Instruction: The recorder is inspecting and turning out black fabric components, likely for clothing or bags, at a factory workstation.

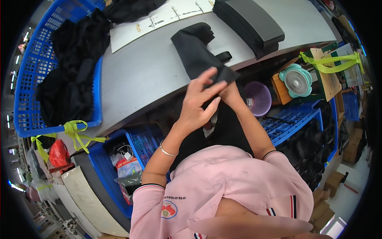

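Extending past the front edge of the grey table (131, 71) at upper centre, the black fabric piece (193, 49) is apparently placed within reach of 2 hands. The left hand's (197, 97) fingers are spread, grasping nothing visible; the right hand's (232, 95) are hidden at the fabric's lower end, so their grip cannot be told. At upper right, a dark stack (254, 22) is set apart, perhaps for clearance.

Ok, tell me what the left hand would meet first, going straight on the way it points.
Most likely the black cloth, partly on the table; depth is unclear, so the left hand may already touch it.
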Demonstrator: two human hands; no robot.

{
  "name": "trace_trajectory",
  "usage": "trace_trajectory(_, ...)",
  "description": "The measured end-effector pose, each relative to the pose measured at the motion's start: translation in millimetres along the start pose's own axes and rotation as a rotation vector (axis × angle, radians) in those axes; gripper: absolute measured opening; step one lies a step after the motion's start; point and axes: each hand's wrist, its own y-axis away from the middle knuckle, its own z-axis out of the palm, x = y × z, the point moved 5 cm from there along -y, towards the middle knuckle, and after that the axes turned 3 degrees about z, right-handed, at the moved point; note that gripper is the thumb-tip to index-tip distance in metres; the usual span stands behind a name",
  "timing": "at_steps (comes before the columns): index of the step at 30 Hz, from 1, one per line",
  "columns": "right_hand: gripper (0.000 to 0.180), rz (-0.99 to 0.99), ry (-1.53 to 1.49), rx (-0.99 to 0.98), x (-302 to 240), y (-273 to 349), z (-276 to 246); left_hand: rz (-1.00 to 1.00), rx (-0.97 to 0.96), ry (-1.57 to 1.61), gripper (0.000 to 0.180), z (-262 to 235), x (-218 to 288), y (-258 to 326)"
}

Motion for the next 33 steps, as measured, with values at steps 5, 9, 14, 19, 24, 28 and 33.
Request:
trace_trajectory(5,0.044,0.312,-0.857,0.154,5.1,17.4,-0.7,-0.066,0.174,-0.208,0.085,-9.4,10.7,32.6)
trace_trajectory(9,0.045,0.434,-1.244,0.080,-15.7,18.8,3.6,-0.082,0.340,-0.333,0.086,5.1,16.5,33.2)
trace_trajectory(14,0.043,0.437,-1.166,0.130,-30.2,25.8,-1.5,-0.158,0.461,-0.246,0.073,9.4,20.2,32.2)
trace_trajectory(19,0.040,0.436,-1.117,0.180,-32.5,32.3,-0.5,-0.124,0.521,-0.137,0.065,8.5,27.0,36.5)
trace_trajectory(24,0.036,0.420,-1.204,0.151,-30.7,36.8,4.5,-0.120,0.528,-0.137,0.063,8.7,28.2,39.4)
trace_trajectory(28,0.032,0.377,-1.261,0.124,-26.8,38.7,11.1,-0.127,0.529,-0.078,0.068,10.5,26.1,41.9)
trace_trajectory(33,0.029,0.333,-1.311,0.096,-18.6,35.6,18.4,-0.153,0.516,-0.058,0.072,15.2,19.0,45.8)
